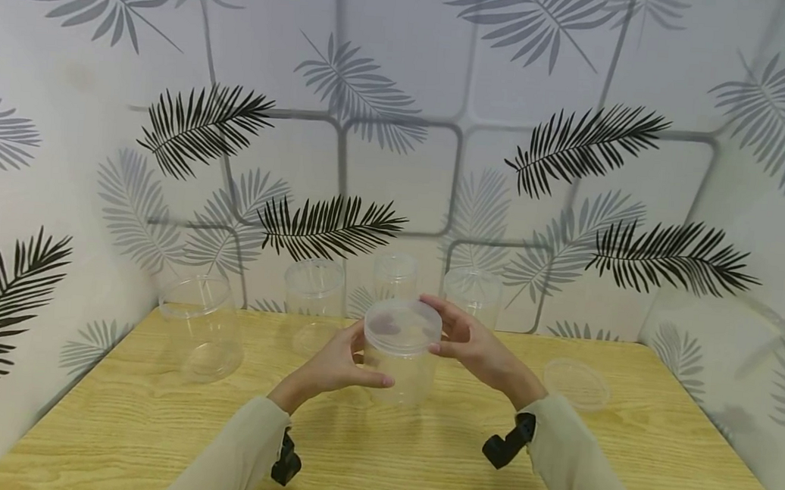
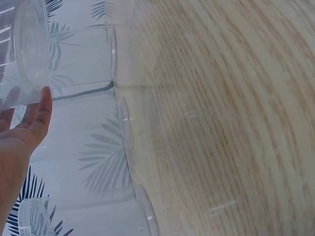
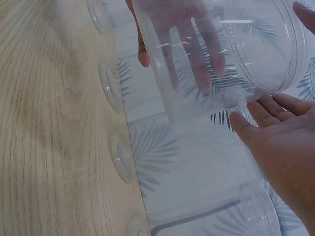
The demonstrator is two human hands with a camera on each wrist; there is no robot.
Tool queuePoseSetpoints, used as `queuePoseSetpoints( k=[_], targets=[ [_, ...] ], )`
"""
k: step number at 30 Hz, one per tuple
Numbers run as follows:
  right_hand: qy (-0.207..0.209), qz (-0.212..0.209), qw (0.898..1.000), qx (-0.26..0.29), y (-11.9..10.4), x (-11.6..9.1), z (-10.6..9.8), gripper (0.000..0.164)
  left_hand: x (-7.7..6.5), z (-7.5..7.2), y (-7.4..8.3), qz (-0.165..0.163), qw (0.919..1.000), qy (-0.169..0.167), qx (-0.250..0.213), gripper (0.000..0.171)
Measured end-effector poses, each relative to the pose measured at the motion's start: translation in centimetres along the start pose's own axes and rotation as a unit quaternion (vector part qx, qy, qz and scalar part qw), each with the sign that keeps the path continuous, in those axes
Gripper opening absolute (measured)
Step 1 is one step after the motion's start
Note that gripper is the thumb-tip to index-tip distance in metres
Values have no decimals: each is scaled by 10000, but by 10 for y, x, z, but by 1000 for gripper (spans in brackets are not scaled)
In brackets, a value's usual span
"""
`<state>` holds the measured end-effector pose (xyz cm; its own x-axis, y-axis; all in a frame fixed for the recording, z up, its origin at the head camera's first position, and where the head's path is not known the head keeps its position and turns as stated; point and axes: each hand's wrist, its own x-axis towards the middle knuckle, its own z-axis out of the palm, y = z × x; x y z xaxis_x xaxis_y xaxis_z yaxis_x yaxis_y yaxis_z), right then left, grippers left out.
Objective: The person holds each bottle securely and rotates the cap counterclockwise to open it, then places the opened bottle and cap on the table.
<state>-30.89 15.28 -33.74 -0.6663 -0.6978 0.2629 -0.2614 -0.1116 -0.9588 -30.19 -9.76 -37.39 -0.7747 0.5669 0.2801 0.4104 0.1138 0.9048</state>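
A clear plastic jar (image 1: 409, 377) is held tilted slightly above the wooden table, in front of me. Its top carries a translucent lid (image 1: 404, 323). My left hand (image 1: 335, 364) grips the jar's body from the left, thumb across the near side; in the right wrist view its fingers show through the clear wall. My right hand (image 1: 473, 346) holds the lid's edge from the right, with the thumb on the near side and fingers on the far side. In the left wrist view the jar (image 2: 30, 49) fills the upper left corner, above the left hand (image 2: 19, 142).
A wide clear jar (image 1: 200, 330) stands at the left of the wooden table (image 1: 376, 472). More clear jars stand along the back: one at back left (image 1: 313, 300), a narrower one (image 1: 396, 269) and one at back right (image 1: 474, 289). A loose clear lid (image 1: 576, 385) lies at right.
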Motion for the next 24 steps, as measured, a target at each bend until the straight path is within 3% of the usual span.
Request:
queuePoseSetpoints(
  k=[7, 11, 15, 20, 24],
  targets=[
    [895, -279, 9942, -526, 0, -6, 13, 80, -2, 1, 3, -41, 9998, 191, 13, 82],
    [1494, -349, 9829, -1022, -2, -7, 27, 79, -5, 2, 13, 12, 9997, 248, 71, 81],
    [1958, -163, 9713, -1339, -3, -5, 39, 81, -7, 3, 22, -47, 9996, 262, 119, 82],
    [2060, -83, 9684, -1406, -3, -3, 41, 78, -7, 3, 22, -59, 9997, 222, 65, 82],
    [1672, -191, 9782, -1216, -1, -4, 33, 76, -3, 2, 9, 1, 9998, 187, 41, 83]
  ],
)
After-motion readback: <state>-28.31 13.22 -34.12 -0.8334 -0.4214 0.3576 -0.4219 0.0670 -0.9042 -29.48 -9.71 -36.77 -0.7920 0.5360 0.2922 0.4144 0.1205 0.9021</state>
